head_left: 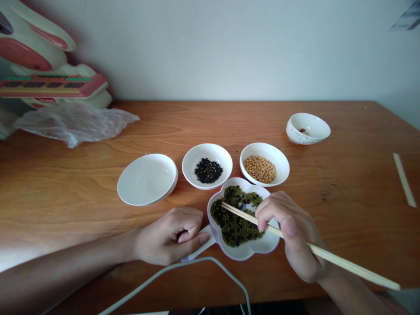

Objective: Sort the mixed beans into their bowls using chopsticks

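My right hand (290,232) grips a pair of wooden chopsticks (344,262), their tips resting in the green beans (234,223) of a flower-shaped white dish (259,249) near the table's front edge. My left hand (170,236) is curled around the dish's handle (200,249) on its left side. Behind the dish stand three white bowls: an empty one (147,178) at the left, one with black beans (208,166) in the middle, one with yellow soybeans (264,164) at the right.
A further small white bowl (307,127) with something reddish inside sits at the back right. A crumpled clear plastic bag (78,122) and a red-and-white object (49,83) lie at the back left. A paper chopstick sleeve (404,179) lies at the right. A grey cable (197,271) hangs close to the camera.
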Available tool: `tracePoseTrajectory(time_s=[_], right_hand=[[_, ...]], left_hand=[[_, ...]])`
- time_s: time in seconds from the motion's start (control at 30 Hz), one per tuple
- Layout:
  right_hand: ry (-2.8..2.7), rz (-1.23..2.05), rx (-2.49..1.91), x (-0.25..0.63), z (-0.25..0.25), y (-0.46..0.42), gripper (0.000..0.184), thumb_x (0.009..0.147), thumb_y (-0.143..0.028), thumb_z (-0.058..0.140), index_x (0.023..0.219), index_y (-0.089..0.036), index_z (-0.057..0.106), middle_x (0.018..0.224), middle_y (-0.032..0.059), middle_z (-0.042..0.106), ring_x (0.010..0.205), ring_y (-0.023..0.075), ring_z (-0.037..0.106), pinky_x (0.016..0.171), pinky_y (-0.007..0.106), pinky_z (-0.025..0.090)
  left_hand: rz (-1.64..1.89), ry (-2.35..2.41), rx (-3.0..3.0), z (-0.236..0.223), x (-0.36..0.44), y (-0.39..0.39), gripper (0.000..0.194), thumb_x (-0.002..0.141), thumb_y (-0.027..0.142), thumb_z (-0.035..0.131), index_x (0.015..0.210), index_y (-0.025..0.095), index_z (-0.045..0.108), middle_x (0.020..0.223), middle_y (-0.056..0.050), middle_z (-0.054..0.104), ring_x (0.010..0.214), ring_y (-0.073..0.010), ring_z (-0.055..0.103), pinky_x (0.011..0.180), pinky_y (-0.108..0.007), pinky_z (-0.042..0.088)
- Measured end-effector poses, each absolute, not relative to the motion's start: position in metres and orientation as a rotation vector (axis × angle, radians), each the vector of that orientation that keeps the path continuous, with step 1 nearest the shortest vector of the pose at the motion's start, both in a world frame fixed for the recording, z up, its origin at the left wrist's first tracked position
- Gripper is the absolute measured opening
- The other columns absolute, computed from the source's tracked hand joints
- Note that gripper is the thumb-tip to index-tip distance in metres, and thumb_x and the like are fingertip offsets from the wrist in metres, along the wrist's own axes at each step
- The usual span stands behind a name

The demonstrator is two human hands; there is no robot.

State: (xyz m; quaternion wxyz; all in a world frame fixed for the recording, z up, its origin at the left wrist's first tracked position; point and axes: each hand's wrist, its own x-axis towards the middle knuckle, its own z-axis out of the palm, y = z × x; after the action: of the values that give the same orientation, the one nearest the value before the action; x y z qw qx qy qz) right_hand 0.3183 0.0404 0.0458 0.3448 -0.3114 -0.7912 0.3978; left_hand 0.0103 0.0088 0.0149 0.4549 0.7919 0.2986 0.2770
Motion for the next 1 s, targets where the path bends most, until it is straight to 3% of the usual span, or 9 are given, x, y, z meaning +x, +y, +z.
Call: tracePoseTrajectory(time_s=[0.27,0.8,1.0], right_hand=[[-2.080,0.951,-0.845,0.321,0.047,0.043,0.051,0.113,-0.054,0.025,0.088,-0.023,0.057,0.084,0.0020,0.062,0.082,0.0213,0.058,0.083,0.042,0.036],[-2.180,0.842,-0.706,0.312,0.050,0.044,0.022,0.107,-0.022,0.040,0.092,-0.022,0.057,0.086,0.0013,0.064,0.085,0.0193,0.058,0.084,0.040,0.037],[-2.151,0.918,-0.681,0.315,0.048,0.043,0.031,0.111,-0.034,0.036,0.093,-0.022,0.058,0.089,0.0022,0.066,0.087,0.0196,0.059,0.085,0.040,0.038]], left_hand=[[0.669,0.744,1.955,0.012,0.009,0.010,0.041,0.099,0.004,0.056,0.074,0.021,0.029,0.070,0.005,0.042,0.064,-0.0114,0.039,0.063,-0.030,0.031],[0.673,0.737,1.950,0.012,0.010,0.010,0.040,0.099,0.004,0.057,0.075,0.021,0.029,0.070,0.005,0.042,0.064,-0.0112,0.038,0.063,-0.030,0.030],[0.666,0.738,1.945,0.014,0.010,0.010,0.040,0.099,0.004,0.056,0.074,0.021,0.029,0.071,0.005,0.043,0.064,-0.0114,0.038,0.063,-0.030,0.031]])
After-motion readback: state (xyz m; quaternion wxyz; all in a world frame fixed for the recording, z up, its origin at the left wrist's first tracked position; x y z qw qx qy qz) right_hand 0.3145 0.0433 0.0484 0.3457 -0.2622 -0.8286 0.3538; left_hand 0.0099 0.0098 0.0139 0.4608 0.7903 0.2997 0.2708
